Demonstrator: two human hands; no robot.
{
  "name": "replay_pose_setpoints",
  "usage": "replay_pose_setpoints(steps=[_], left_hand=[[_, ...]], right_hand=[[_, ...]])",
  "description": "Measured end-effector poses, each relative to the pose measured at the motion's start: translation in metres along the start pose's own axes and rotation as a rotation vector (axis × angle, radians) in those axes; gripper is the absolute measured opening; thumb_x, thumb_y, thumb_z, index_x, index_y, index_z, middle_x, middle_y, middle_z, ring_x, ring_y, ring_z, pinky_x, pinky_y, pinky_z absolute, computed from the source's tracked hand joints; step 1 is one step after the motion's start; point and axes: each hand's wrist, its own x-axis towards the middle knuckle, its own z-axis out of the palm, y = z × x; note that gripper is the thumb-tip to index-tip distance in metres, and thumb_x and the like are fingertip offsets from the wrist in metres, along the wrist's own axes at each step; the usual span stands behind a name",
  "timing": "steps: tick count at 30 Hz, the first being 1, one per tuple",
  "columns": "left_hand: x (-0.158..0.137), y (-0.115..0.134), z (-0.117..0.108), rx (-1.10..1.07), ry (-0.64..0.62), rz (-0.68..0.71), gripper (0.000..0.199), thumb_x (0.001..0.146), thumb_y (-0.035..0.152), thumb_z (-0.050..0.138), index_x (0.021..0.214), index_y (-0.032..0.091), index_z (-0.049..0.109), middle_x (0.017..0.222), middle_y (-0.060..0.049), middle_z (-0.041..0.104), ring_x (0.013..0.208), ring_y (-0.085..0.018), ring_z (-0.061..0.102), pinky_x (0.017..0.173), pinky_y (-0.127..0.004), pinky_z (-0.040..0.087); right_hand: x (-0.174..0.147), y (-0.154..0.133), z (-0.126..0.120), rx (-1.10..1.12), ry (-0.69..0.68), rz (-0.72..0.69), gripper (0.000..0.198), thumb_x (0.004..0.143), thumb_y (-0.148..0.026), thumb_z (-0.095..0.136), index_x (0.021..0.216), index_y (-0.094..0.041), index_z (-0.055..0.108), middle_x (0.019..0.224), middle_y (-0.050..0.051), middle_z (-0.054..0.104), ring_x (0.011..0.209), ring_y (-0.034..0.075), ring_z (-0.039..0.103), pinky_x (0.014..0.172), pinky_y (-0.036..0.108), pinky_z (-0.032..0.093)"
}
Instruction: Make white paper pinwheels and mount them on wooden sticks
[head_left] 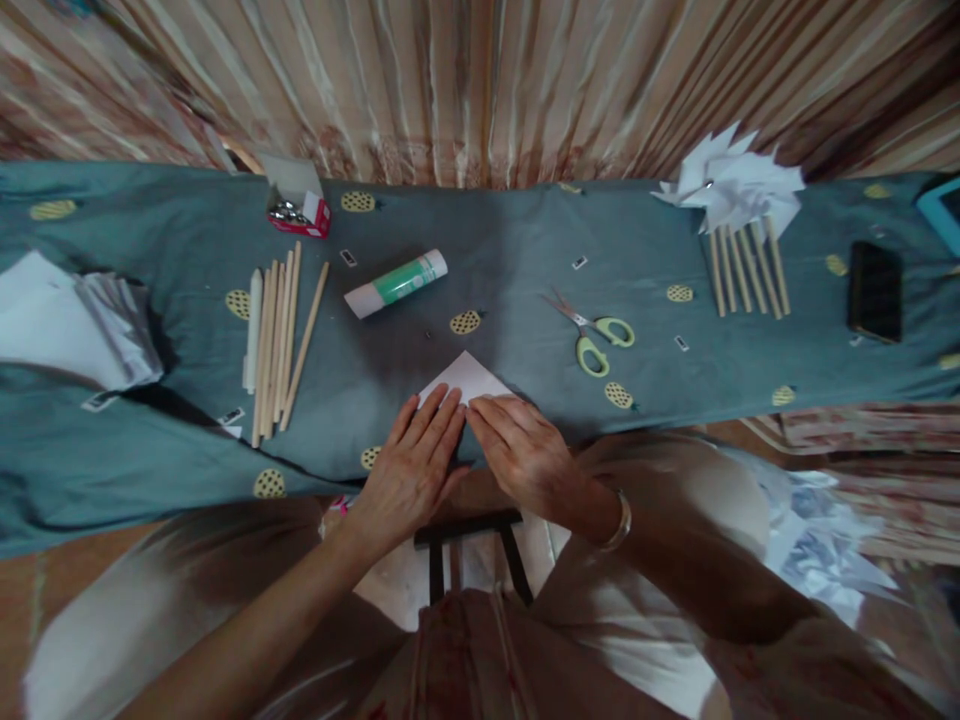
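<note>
A folded white paper (468, 378) lies at the near edge of the cloth-covered table, its pointed corner facing away from me. My left hand (415, 458) rests on its left part, palm down with fingers stretched out. From the right, my right hand (525, 450) lies on the paper too, its fingers extended close together and their tips near the left fingertips. Both hands cover the lower part of the sheet. Beyond the paper is a green and white glue stick (401, 282). Scissors with light green handles (592, 335) lie open to the right.
Wooden sticks (277, 340), a red box of small metal pieces (298, 205) and stacked white paper (82, 325) are on the left. Paper pinwheels on sticks (739, 205) and a black phone (875, 290) lie right. More folded paper (817, 540) sits beside my leg.
</note>
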Motion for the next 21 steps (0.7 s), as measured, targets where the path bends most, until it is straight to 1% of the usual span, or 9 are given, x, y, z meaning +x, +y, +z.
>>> replay_pose_setpoints(steps=[3, 7, 13, 18, 21], left_hand=[[0.0002, -0.0003, -0.0006, 0.006, -0.002, 0.005, 0.075, 0.101, 0.037, 0.052, 0.162, 0.011, 0.016, 0.158, -0.021, 0.044, 0.152, -0.034, 0.033, 0.121, -0.056, 0.036], [0.0007, 0.0000, -0.0020, 0.031, -0.011, 0.024, 0.076, 0.100, 0.037, 0.054, 0.160, 0.006, 0.018, 0.157, -0.023, 0.044, 0.151, -0.037, 0.035, 0.119, -0.057, 0.037], [0.0010, 0.0002, -0.0028, 0.028, -0.016, 0.020, 0.075, 0.100, 0.036, 0.054, 0.160, 0.007, 0.019, 0.156, -0.023, 0.045, 0.151, -0.036, 0.034, 0.120, -0.057, 0.037], [0.0007, -0.0003, -0.0017, 0.036, -0.012, 0.026, 0.076, 0.100, 0.036, 0.055, 0.160, 0.006, 0.019, 0.156, -0.024, 0.045, 0.152, -0.036, 0.033, 0.120, -0.057, 0.037], [0.0004, -0.0003, -0.0009, 0.038, -0.005, 0.026, 0.077, 0.100, 0.037, 0.055, 0.160, 0.006, 0.018, 0.156, -0.024, 0.045, 0.152, -0.037, 0.032, 0.120, -0.057, 0.036]], right_hand=[[0.0002, 0.0013, 0.0005, 0.014, -0.028, 0.013, 0.037, 0.100, -0.008, 0.042, 0.128, -0.005, 0.066, 0.121, 0.021, 0.072, 0.116, 0.028, 0.065, 0.101, 0.045, 0.056], [0.0019, 0.0019, -0.0009, -0.029, -0.005, -0.009, 0.034, 0.099, -0.007, 0.044, 0.123, -0.002, 0.067, 0.117, 0.021, 0.073, 0.112, 0.028, 0.066, 0.098, 0.044, 0.057], [-0.0017, 0.0017, 0.0044, -0.009, -0.010, 0.042, 0.036, 0.101, -0.009, 0.042, 0.129, -0.006, 0.065, 0.120, 0.021, 0.072, 0.115, 0.028, 0.065, 0.099, 0.044, 0.056], [-0.0026, 0.0015, 0.0049, -0.020, -0.008, 0.039, 0.036, 0.100, -0.009, 0.043, 0.129, -0.006, 0.065, 0.121, 0.021, 0.071, 0.116, 0.028, 0.065, 0.099, 0.045, 0.055], [-0.0014, 0.0012, 0.0034, -0.070, -0.003, 0.027, 0.035, 0.101, -0.010, 0.043, 0.126, -0.006, 0.066, 0.120, 0.020, 0.072, 0.113, 0.028, 0.066, 0.098, 0.044, 0.056]])
